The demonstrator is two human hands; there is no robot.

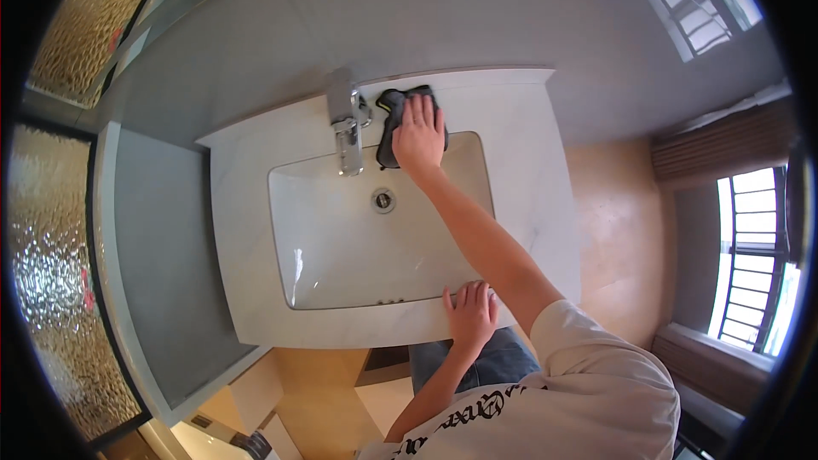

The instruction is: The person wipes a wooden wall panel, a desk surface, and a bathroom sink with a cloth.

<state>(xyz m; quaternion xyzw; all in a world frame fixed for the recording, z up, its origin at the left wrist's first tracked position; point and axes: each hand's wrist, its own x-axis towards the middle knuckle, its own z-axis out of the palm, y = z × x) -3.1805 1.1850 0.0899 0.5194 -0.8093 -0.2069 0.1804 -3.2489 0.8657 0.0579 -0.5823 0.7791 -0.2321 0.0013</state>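
My right hand (pixel 419 132) lies flat on a dark grey cloth (pixel 388 123) with black edging. Its fingers are stretched out and point away from me, pressing the cloth onto the white countertop behind the sink, right of the faucet. The cloth's near end hangs over the basin's back rim. At the front edge of the counter rests my left hand (pixel 471 313), fingers apart over the rim, holding nothing. Between the hands is the white rectangular basin (pixel 341 238). A chrome faucet (pixel 348 132) stands at its back, left of the cloth.
A round metal drain (pixel 383 200) sits in the basin floor. Behind the counter runs a grey wall-like surface (pixel 477 25) with a window's reflection at upper right. Textured glass panels (pixel 60 273) stand at the left. A barred window (pixel 754 260) is at the right.
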